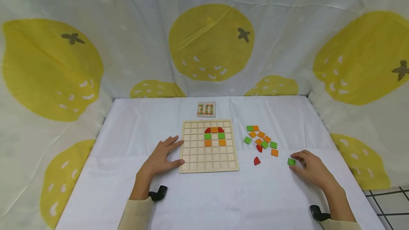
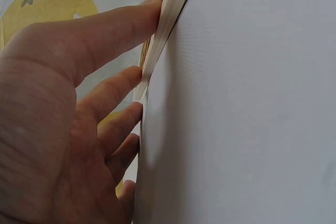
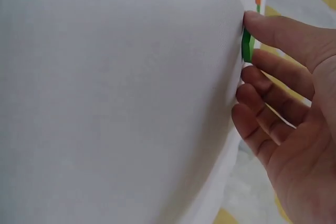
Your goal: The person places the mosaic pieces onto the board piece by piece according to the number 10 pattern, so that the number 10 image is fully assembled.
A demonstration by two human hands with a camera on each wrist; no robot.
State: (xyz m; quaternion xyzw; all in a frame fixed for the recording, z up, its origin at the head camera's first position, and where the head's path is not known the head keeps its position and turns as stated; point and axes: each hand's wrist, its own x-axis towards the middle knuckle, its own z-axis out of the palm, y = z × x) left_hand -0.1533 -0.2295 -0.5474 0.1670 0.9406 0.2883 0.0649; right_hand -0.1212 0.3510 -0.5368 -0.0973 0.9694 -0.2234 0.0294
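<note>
A wooden grid board [image 1: 195,167] lies on the table, with an arch of red quarter-round, orange and green tiles in its upper middle cells. My left hand [image 1: 162,157] rests along the board's left edge, thumb and fingertips touching it, fingers fairly straight. In the left wrist view the thumb [image 2: 123,30] lies against the board's rim. To the right of the loose tiles, my right hand [image 1: 309,168] pinches a green square tile [image 1: 291,161] between thumb and index finger, low at the tabletop. The right wrist view shows this green tile [image 3: 247,45] edge-on, the other fingers loosely bent.
A small pattern card [image 1: 206,109] with coloured squares lies behind the board. Between board and right hand are scattered loose orange tiles [image 1: 274,153], green tiles [image 1: 247,140] and red quarter-round tiles [image 1: 257,160]. Lemon-print cloth [image 1: 211,42] hangs around the white-covered table [image 1: 143,116].
</note>
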